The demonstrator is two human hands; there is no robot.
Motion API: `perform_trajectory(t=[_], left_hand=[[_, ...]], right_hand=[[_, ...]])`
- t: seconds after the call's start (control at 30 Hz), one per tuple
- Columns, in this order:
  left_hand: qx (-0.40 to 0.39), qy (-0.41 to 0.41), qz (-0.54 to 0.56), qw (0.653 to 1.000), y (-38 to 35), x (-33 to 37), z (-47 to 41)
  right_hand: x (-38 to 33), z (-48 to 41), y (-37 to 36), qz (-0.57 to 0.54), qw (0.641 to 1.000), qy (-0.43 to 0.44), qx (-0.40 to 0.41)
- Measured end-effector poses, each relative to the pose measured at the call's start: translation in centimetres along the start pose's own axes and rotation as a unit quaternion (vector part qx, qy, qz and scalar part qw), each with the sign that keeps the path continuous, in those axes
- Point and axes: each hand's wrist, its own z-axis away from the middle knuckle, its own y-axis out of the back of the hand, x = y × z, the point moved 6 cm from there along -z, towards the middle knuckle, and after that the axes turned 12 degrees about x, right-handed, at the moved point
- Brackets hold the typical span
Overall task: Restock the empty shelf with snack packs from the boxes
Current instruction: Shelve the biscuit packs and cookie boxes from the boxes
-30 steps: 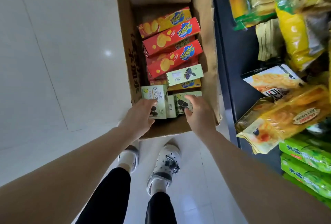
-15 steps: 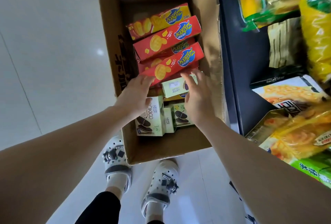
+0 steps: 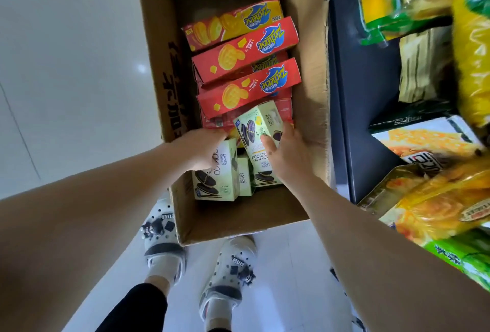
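Observation:
An open cardboard box (image 3: 156, 39) stands on the floor in front of me. Its far half holds several long red cheese-biscuit boxes (image 3: 246, 50). Pale green cookie boxes (image 3: 216, 180) fill the near end. My right hand (image 3: 287, 154) grips one green cookie box (image 3: 258, 124) and has it tilted up above the others. My left hand (image 3: 204, 150) lies on the top of the left green box, fingers bent over its far edge; whether it grips is unclear.
A dark shelf unit (image 3: 371, 79) rises on the right, crowded with yellow snack bags (image 3: 450, 207) and green packs (image 3: 466, 254). White tiled floor (image 3: 66, 66) spreads to the left. My two feet in white clogs (image 3: 164, 241) stand just behind the box.
Both hands drew back from the red boxes toward the near end. The right hand took hold of a green cookie box and tipped it up; the left hand settled on the left green box.

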Motion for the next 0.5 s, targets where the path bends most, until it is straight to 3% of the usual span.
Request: perform_trajectory(t=[0.2,0.3,0.33,0.4,0.5], left_hand=[[-0.074,0.068,0.086,0.991,-1.2,0.5,-0.1],[-0.056,0.051,0.023,0.997,-0.2,1.4,2.1],[-0.045,0.046,0.005,0.998,0.2,1.7,3.3],[-0.013,0.066,0.019,0.998,1.5,2.3,6.0],[0.058,0.155,0.130,0.978,3.9,3.4,10.3]], right_hand=[[2.9,2.7,0.3,-0.080,0.993,-0.082,-0.028],[3.1,4.0,1.8,-0.162,0.978,-0.123,-0.053],[3.0,4.6,2.5,-0.215,0.961,-0.162,-0.069],[2.1,6.4,4.0,-0.339,0.893,-0.268,-0.123],[0.5,9.0,7.5,-0.447,0.813,-0.332,-0.170]])
